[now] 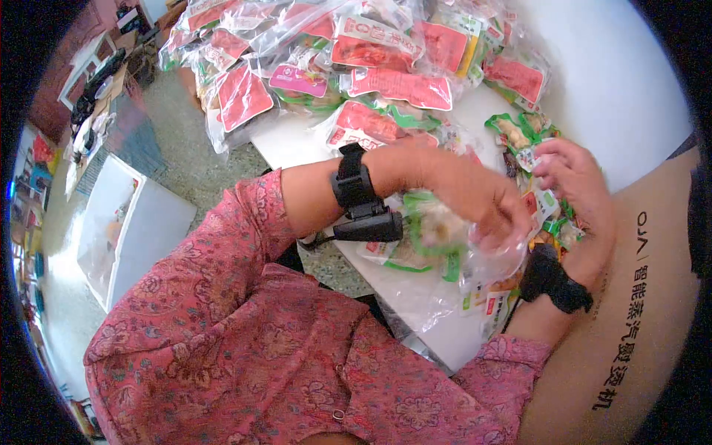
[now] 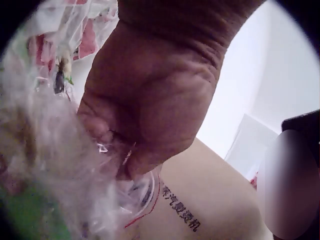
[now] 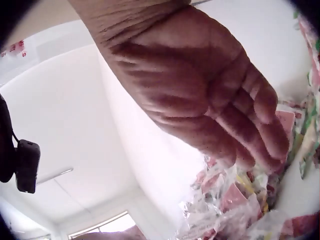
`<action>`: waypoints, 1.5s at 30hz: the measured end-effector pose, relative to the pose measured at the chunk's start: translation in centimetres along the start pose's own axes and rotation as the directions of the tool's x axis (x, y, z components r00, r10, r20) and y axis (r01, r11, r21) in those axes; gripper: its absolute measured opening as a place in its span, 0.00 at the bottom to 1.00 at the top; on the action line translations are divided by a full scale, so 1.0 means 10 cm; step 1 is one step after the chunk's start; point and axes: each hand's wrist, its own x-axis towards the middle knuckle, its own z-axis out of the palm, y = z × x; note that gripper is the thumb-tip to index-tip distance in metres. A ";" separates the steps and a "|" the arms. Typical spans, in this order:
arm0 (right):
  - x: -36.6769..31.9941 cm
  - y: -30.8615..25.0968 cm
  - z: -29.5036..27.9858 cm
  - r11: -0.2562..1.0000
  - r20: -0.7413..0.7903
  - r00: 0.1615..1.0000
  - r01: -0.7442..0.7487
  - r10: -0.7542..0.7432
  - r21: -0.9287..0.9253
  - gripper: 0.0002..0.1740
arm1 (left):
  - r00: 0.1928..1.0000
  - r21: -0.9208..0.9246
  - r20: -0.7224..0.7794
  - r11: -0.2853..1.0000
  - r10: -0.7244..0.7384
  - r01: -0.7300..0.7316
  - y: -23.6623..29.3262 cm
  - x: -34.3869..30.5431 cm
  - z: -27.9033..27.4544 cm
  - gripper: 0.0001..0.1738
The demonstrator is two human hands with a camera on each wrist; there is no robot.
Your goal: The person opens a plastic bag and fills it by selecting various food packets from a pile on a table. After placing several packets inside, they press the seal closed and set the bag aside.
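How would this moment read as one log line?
left hand: grips clear bag | right hand: empty, near small packets | red-labelled bags: piled beyond

Clear plastic bag [image 2: 107, 200]: crumpled, red-lined edge, is gripped by left hand [image 1: 475, 196] | Pale green-edged packet [image 1: 437, 222]: blurred, is positioned beside left hand | Small colored packets [image 1: 513, 133]: are grouped near right hand [image 1: 575, 178].

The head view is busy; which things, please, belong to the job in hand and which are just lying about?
Likely the job: clear bag in the left hand; small packets near the right hand; red-labelled bags; white table.
Likely lying about: white box on the floor; perhaps the printed cardboard.
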 end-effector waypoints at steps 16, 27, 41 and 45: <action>0.52 0.60 0.06 0.987 -0.216 0.970 0.078 -0.108 -0.140 0.13 | 0.956 0.173 -0.287 0.985 0.062 -0.012 -0.18 0.04 -0.06 0.08; 0.69 1.00 0.02 0.947 -0.171 0.979 0.054 -0.112 -0.315 0.15 | 0.915 0.164 -0.404 0.983 -0.014 0.088 -0.25 0.01 -0.12 0.08; 0.19 0.32 0.59 0.960 -0.218 0.976 0.082 -0.022 0.268 0.20 | 0.790 0.262 -0.595 0.965 0.145 0.020 -0.25 -0.01 -0.38 0.10; 0.23 0.45 0.55 0.963 -0.183 0.980 0.120 -0.076 0.242 0.20 | 0.768 0.307 -0.603 0.951 0.215 -0.025 -0.16 -0.05 -0.45 0.11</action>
